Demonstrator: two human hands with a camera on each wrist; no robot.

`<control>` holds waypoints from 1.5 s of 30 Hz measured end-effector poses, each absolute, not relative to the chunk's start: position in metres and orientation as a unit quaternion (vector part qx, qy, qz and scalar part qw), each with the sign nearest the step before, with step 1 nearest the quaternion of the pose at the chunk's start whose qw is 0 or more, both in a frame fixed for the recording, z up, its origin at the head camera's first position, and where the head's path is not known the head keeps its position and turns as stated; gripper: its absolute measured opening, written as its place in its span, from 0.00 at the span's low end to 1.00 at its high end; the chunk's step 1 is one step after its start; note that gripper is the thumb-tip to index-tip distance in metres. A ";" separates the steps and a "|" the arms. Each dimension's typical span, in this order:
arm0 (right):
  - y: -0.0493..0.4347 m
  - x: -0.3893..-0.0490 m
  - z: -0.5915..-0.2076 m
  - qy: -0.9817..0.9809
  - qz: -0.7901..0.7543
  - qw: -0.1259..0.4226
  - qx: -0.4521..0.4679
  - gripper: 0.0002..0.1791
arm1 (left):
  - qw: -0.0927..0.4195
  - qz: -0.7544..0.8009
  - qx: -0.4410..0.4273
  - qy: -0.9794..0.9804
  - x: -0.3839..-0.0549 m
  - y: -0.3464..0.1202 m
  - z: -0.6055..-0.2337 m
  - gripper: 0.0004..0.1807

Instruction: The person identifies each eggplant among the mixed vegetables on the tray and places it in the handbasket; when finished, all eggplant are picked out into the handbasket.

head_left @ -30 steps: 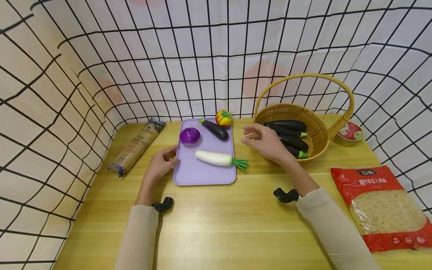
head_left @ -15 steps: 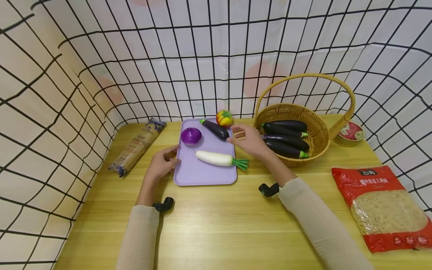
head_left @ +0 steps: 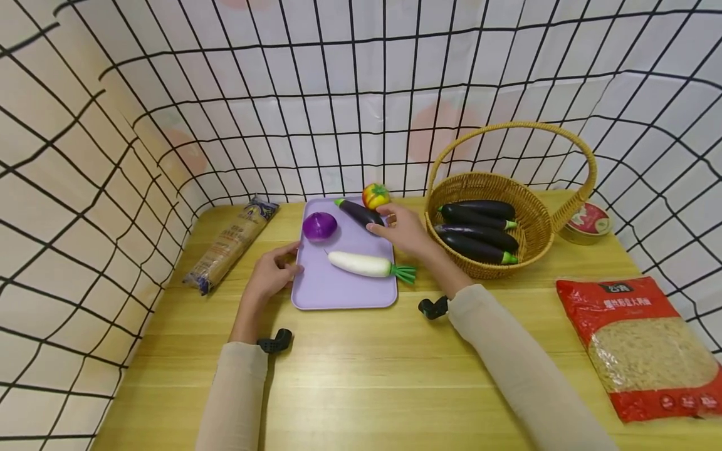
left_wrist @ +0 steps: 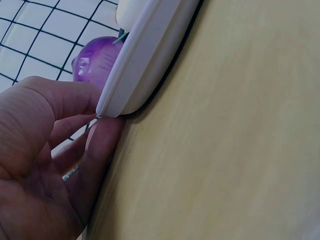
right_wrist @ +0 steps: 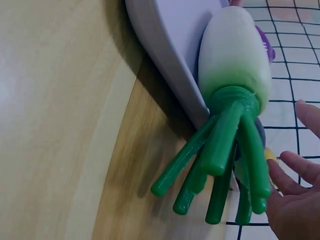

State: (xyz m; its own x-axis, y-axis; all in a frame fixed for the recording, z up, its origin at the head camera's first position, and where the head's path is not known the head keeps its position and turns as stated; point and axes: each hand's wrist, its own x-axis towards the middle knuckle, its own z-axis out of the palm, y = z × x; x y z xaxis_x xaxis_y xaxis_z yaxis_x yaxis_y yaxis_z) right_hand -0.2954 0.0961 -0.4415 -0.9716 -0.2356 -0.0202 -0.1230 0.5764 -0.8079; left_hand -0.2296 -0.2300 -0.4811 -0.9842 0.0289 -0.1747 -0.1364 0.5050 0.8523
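Observation:
A lilac tray (head_left: 344, 294) holds a purple onion-like vegetable (head_left: 319, 227), an eggplant (head_left: 356, 212) and a white radish (head_left: 358, 264) whose green leaves overhang the right rim. My left hand (head_left: 271, 272) pinches the tray's left rim; in the left wrist view the thumb lies on the rim with the fingers below. Over the tray's upper right edge, my right hand (head_left: 407, 232) has thumb and fingers apart around the eggplant's lower end; contact cannot be told. A red-yellow tomato-like vegetable (head_left: 375, 196) sits at the top right corner, just beyond these fingertips.
Right of the tray stands a wicker basket (head_left: 533, 241) with a tall handle and several eggplants (head_left: 478, 219) inside. A round red tin (head_left: 586, 224) is behind it. A red pasta bag (head_left: 637, 351) lies front right, a noodle packet (head_left: 231, 244) at left. Grid-patterned cloth (head_left: 338, 94) surrounds the table.
My right hand has moved left, from beside the basket to the eggplant on the tray. The left hand has stayed at the tray's left rim.

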 end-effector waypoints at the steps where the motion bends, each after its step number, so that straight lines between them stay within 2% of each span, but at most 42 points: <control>1: 0.095 -0.296 -0.442 0.887 -0.446 0.063 -0.102 0.37 | 0.083 0.496 -0.032 0.863 -0.229 -0.230 -0.481 0.36; 7: 0.089 -0.301 -0.451 0.895 -0.426 0.076 -0.105 0.39 | 0.082 0.499 -0.031 0.862 -0.228 -0.230 -0.479 0.36; 13: 0.087 -0.307 -0.456 0.910 -0.398 0.065 -0.097 0.38 | 0.076 0.499 -0.024 0.863 -0.230 -0.227 -0.479 0.36; 23: 0.086 -0.308 -0.454 0.921 -0.370 0.057 -0.106 0.30 | 0.081 0.502 -0.030 0.860 -0.232 -0.223 -0.481 0.36; 32: 0.092 -0.296 -0.444 0.920 -0.370 0.062 -0.117 0.28 | 0.082 0.497 -0.028 0.863 -0.230 -0.225 -0.480 0.36; 45: 0.123 -0.262 -0.413 0.910 -0.378 0.033 -0.170 0.30 | 0.082 0.497 -0.035 0.863 -0.229 -0.228 -0.479 0.36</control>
State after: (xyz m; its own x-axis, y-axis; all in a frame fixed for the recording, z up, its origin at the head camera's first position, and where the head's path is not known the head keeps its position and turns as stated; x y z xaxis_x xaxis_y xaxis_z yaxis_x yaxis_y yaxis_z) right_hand -0.2622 0.1235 -0.4128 -0.9404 -0.3330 0.0689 -0.2838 0.6570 -0.6984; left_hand -0.2291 -0.2277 -0.4795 -0.9843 0.0209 -0.1754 -0.1413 0.5027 0.8528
